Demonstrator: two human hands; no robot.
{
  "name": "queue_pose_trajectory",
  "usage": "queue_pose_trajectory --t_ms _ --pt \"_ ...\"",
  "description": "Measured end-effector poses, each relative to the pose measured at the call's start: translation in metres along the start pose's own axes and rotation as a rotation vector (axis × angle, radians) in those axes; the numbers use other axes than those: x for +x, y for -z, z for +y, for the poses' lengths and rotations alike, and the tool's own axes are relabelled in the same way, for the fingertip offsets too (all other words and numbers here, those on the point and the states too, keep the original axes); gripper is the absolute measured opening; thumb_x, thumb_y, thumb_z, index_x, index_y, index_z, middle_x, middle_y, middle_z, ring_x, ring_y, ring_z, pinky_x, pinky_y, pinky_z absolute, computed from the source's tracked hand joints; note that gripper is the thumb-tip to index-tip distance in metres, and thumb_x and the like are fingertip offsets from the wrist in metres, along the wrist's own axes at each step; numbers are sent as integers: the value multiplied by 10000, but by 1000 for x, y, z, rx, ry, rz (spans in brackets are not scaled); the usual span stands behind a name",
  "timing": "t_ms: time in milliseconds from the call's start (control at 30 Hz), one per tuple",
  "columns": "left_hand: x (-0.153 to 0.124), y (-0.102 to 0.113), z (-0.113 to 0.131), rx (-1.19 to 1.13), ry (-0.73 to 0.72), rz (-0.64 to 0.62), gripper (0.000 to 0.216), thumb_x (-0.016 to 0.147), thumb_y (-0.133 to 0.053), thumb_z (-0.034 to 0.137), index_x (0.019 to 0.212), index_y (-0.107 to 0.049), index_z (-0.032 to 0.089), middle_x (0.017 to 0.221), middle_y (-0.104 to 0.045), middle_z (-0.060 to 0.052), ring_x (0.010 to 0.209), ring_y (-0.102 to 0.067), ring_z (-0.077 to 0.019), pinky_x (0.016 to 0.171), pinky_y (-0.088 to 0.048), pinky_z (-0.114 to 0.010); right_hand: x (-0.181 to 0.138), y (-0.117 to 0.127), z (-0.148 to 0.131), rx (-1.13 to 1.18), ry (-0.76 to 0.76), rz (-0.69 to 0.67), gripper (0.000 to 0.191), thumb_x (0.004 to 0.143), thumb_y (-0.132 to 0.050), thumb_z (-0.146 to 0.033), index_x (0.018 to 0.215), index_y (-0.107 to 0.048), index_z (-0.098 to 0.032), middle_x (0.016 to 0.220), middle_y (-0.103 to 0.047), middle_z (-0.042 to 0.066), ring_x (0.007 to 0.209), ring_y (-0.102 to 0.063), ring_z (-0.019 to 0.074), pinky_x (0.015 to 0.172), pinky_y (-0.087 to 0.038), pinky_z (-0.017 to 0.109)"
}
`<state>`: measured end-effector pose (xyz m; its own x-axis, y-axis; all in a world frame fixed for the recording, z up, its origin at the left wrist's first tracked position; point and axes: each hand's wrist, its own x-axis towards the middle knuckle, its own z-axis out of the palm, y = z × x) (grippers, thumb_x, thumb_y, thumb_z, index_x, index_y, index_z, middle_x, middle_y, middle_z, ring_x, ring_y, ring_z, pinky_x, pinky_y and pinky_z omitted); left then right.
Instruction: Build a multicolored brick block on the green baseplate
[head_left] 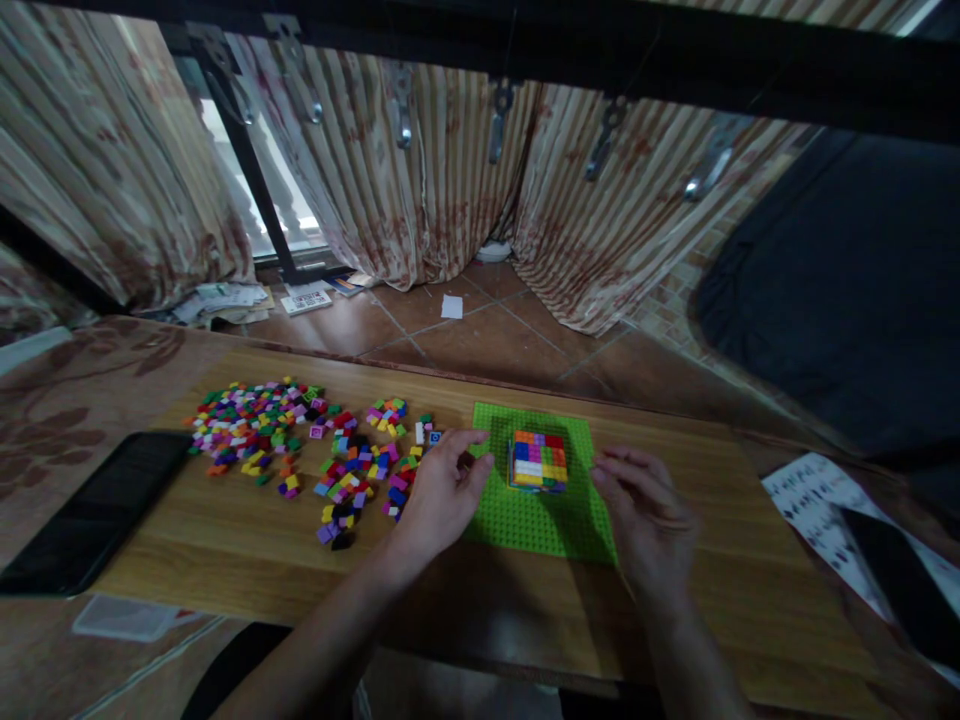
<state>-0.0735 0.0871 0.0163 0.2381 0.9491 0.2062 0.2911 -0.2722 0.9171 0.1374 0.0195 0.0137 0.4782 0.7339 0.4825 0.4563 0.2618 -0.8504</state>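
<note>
A square block of multicoloured toy bricks [538, 460] stands on a green studded baseplate [517, 525], stacked more than one layer high. My left hand [442, 500] hovers at the left edge of the plate, thumb and forefinger apart with nothing between them. On the other side, my right hand [651, 515] is beside the plate's right edge, its fingers curled and the thumb close to the forefinger. Whether anything small sits in that pinch cannot be made out. Neither hand touches the brick block.
Loose bricks [255, 420] lie in a large pile on the wooden table [247, 560], with smaller clusters [352, 480] nearer my left hand. A black tablet-like slab [97, 510] rests at the left. Right of the table are a printed sheet [814, 500] and a dark phone [900, 580].
</note>
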Motion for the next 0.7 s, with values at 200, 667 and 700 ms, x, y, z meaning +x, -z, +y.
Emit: queue_pose_trajectory --t_ms 200,667,700 --pt "10 17 -10 -85 11 156 236 862 -613 285 1054 -699 178 957 -706 -65 768 -637 -166 705 -499 -277 -2 -1 -10 -34 64 135 76 826 -721 -259 872 -743 -203 847 -700 39 778 -650 166 674 -524 304" --pt "30 57 3 -546 195 496 241 736 -725 301 911 -720 136 730 -673 -1 575 -549 -77 570 -440 -199 -60 -60 -36 -218 297 -575 141 947 -554 -162 979 -678 -223 844 -706 23 767 -665 150 684 -525 267" --pt "30 58 3 -566 209 494 239 729 -729 298 905 -721 136 716 -668 0 577 -552 -78 570 -435 -198 -60 -62 -34 -234 274 -573 141 951 -549 -173 974 -680 -221 850 -707 26 778 -668 155 697 -526 273"
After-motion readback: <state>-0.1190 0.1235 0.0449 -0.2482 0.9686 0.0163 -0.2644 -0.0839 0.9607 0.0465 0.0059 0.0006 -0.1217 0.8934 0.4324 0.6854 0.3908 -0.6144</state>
